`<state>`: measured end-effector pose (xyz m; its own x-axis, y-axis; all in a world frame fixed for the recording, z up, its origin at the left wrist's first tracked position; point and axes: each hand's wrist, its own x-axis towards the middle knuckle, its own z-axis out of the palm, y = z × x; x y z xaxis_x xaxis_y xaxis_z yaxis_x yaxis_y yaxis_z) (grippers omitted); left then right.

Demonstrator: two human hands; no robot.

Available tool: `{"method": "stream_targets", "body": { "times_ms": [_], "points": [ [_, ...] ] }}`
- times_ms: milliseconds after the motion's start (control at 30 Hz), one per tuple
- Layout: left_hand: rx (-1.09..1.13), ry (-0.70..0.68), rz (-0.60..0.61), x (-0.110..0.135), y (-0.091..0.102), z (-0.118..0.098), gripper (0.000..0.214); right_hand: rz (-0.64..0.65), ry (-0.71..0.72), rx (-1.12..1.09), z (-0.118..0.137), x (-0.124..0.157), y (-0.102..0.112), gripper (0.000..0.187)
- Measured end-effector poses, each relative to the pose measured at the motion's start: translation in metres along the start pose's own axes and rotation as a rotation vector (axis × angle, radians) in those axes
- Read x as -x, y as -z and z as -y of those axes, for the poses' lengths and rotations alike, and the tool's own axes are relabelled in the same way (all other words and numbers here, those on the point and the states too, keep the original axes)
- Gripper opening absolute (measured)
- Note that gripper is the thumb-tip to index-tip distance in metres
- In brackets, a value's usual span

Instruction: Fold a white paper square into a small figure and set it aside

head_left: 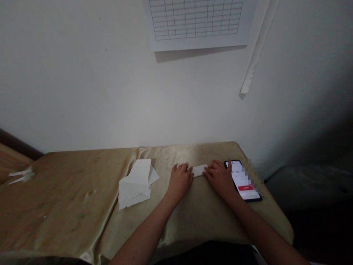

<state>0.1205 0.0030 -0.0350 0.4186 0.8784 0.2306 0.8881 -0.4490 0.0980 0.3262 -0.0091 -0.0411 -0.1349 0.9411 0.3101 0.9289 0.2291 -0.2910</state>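
A narrow folded strip of white paper (199, 170) lies on the gold-brown cloth between my two hands. Its left end is under the bent fingertips of my left hand (180, 179), which press it and hide that end. The fingers of my right hand (220, 179) are closed over the other end in the same way. Right beside that hand lies a phone (244, 184) with a lit timer screen and a red button, partly covered by the hand. Left of my left hand rests a loose, overlapping pile of white paper sheets (138, 184).
The table (193, 217) under a satiny cloth (68, 195) stands against a pale wall (116, 92). A printed grid sheet (195, 22) hangs above, near a white strip (256, 55). White scraps (23, 175) lie at the far left. The table's right edge drops into shadow.
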Motion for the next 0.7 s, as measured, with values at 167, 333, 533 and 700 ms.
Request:
{"method": "stream_targets", "body": {
  "times_ms": [167,333,533,700],
  "points": [
    [0.004,0.008,0.023,-0.0006,0.0029,-0.0016,0.033,-0.006,-0.002,0.001,0.0003,0.0002,0.0004,0.027],
    [-0.01,0.008,0.024,-0.0011,0.0041,-0.0024,0.034,-0.001,-0.01,-0.001,0.0004,-0.0006,0.0001,0.026],
    [-0.002,0.006,0.023,-0.0018,0.0009,-0.0017,0.035,0.022,-0.021,0.007,0.0021,-0.0013,0.0018,0.024],
    [0.003,0.027,0.011,-0.0024,0.0008,-0.0052,0.034,0.038,-0.023,0.015,0.0047,-0.0004,0.0058,0.025]
  ]
}}
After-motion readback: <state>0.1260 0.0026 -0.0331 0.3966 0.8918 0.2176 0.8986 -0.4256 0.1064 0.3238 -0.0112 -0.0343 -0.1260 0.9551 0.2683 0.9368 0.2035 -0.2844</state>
